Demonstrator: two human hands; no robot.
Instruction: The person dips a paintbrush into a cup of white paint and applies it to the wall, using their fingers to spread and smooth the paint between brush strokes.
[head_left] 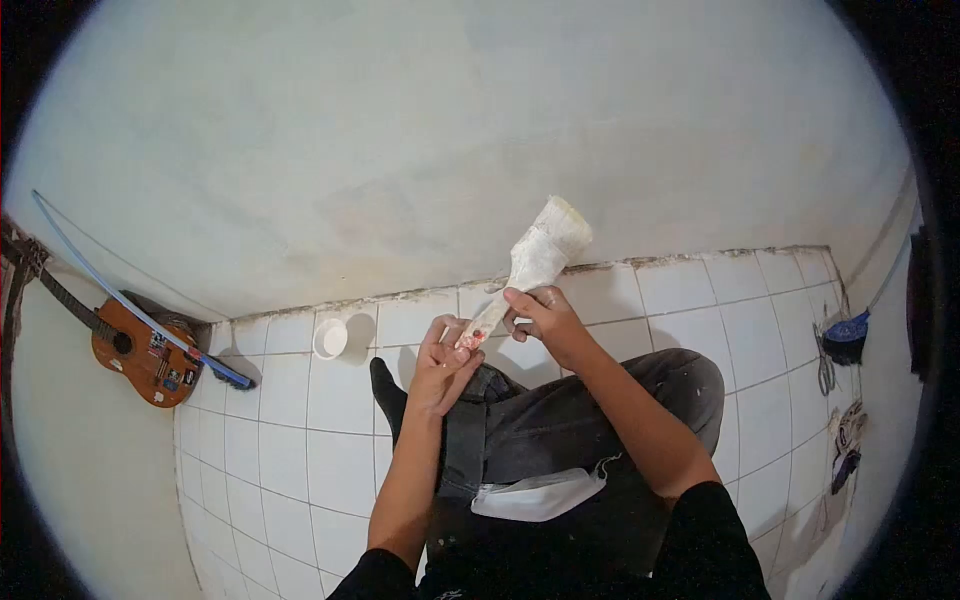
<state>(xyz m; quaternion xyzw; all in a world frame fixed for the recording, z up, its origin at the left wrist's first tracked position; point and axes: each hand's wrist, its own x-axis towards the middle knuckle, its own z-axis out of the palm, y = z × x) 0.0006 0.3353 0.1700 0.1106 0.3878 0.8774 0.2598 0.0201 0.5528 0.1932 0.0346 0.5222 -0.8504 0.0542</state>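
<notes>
Plain pale wall (480, 120) fills the upper view and meets a floor (335, 395) of white square tiles with dark joints. Dark trousers (560, 430) cover the folded legs of the seated person. Left side: an acoustic guitar (150, 355) with stickers on its body, leaning near the corner, crossed by a blue-headed long-handled brush (130, 308).

Workpiece: a white, elongated piece (542, 252), raised above the lap in front of the wall. It flares at the far end and narrows toward the person. State, by judgement: the white covering appears largely complete over the flared section; the narrow end looks less uniform and possibly unfinished. Total completion cannot be determined.

Pose, right hand (543, 316): forearm angled inward from the right; thumb and fingers closed in a narrow grip on the middle of the workpiece. Pose, left hand (436, 370): forearm rising from below; fingers curled, thumb and fingertips at the narrow end. Its exact contact pressure cannot be told.

Lap: a white face mask (537, 497), lying below the hands. Floor, near the wall: a white cup (330, 340). Smallest feature: a reddish patch (472, 340) on the narrow end, beside the left fingertips.
</notes>
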